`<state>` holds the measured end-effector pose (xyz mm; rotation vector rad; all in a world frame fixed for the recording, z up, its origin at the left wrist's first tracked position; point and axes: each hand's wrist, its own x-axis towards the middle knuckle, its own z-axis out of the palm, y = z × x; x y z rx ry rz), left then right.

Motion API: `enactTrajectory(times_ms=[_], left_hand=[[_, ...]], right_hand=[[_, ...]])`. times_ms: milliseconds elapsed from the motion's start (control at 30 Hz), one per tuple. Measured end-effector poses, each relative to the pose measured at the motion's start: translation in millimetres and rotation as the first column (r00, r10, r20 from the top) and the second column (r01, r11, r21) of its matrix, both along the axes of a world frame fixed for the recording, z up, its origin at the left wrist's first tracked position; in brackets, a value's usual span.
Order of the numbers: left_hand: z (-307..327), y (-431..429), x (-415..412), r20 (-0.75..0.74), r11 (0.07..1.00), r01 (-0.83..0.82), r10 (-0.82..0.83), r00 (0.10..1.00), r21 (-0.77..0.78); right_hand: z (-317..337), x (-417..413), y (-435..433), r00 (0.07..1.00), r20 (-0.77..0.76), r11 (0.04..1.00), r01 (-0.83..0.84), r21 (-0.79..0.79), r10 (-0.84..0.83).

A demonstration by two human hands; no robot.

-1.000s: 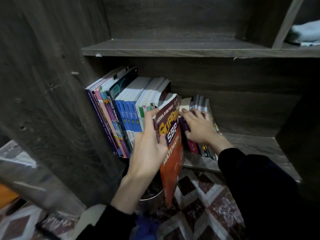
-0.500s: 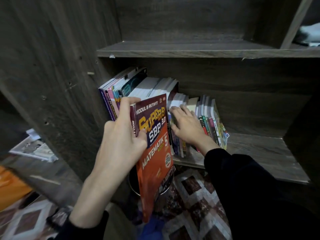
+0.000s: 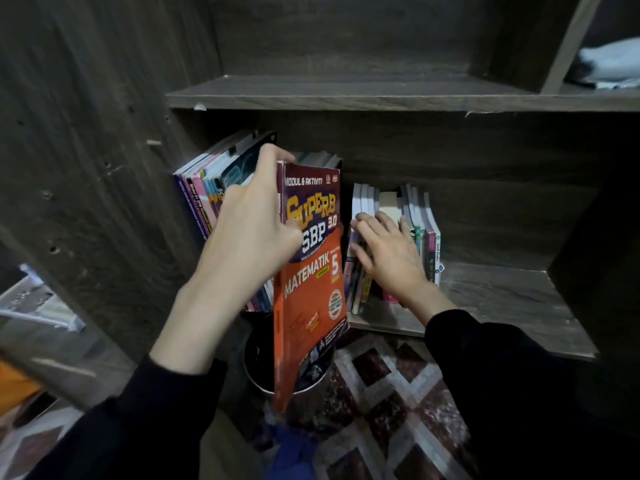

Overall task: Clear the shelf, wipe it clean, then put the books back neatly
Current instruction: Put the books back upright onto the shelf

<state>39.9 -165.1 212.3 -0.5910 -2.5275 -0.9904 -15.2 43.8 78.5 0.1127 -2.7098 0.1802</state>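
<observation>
Pulled farther clear of the row than before, the glossy orange maths workbook stands upright, long axis vertical, cover facing right, in front of the dark wood-grain shelf, with the left hand curled round its top spine corner, while the right hand, fingers straight and spread, presses the spines of the smaller paperbacks.

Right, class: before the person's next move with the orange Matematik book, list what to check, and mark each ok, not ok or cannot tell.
1. Left hand grips the orange Matematik book securely: ok, fingers over its top, thumb on the cover.
2. Right hand steadies the small books: ok, flat fingers press them.
3. Tall books stand upright: ok.
4. Space under the book free: not ok, a metal container sits below.
5. Shelf cleared: not ok, books stand on it.
</observation>
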Motion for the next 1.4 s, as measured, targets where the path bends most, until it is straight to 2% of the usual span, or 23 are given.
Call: enactTrajectory(times_ms=[133, 300, 400, 533, 667, 833, 933, 1000, 1100, 1167, 1300, 1400], left_hand=[[4, 11, -25, -0.013, 0.998, 0.046, -0.046, 0.999, -0.038], [-1, 37, -53, -0.095, 0.996, 0.077, -0.074, 0.993, 0.036], [-25, 53, -64, -0.150, 0.986, 0.100, -0.080, 0.985, 0.133], [-71, 69, -75, -0.127, 0.981, 0.051, -0.028, 0.991, 0.185], [-112, 80, -77, -0.042, 0.988, -0.026, 0.033, 0.999, 0.153], [-117, 83, -78, 0.028, 0.993, -0.034, 0.031, 0.999, 0.113], [-135, 80, -56, 0.060, 0.954, -0.052, 0.036, 0.998, 0.296], [-162, 83, -27, 0.150, 0.920, -0.107, 0.054, 0.987, 0.378], [-192, 94, -5, 0.468, 0.932, -0.154, -0.018, 0.884, 0.327], [-193, 102, -9, 0.577, 0.940, -0.146, -0.063, 0.814, 0.308], [-176, 117, -17, 0.626, 0.915, -0.197, -0.074, 0.776, 0.352], [-174, 121, -24, 0.641, 0.789, -0.332, -0.100, 0.761, 0.517]], right_hand=[[-3, 1, 3, 0.999, -0.032, 1.000, 0.004, 0.010, -0.004], [-3, 1, 2, 0.999, -0.049, 1.000, 0.003, -0.004, -0.003], [-3, 0, 0, 0.998, -0.056, 1.000, 0.008, -0.004, -0.008], [-2, 0, -3, 0.998, -0.057, 1.000, 0.007, -0.006, -0.007], [-1, -3, -9, 1.000, -0.015, 0.999, 0.016, -0.041, -0.016], [2, -5, -12, 1.000, 0.012, 0.999, 0.017, -0.049, -0.016], [2, -5, -13, 1.000, 0.020, 0.998, 0.022, -0.052, -0.021], [1, -5, -13, 1.000, 0.018, 0.998, 0.023, -0.059, -0.022], [1, -5, -13, 1.000, 0.023, 0.998, 0.018, -0.063, -0.017], [1, -5, -13, 1.000, 0.029, 0.998, 0.011, -0.063, -0.009], [0, -5, -13, 1.000, 0.021, 0.997, 0.008, -0.072, -0.007], [0, -6, -13, 1.000, 0.019, 0.997, 0.008, -0.077, -0.007]])
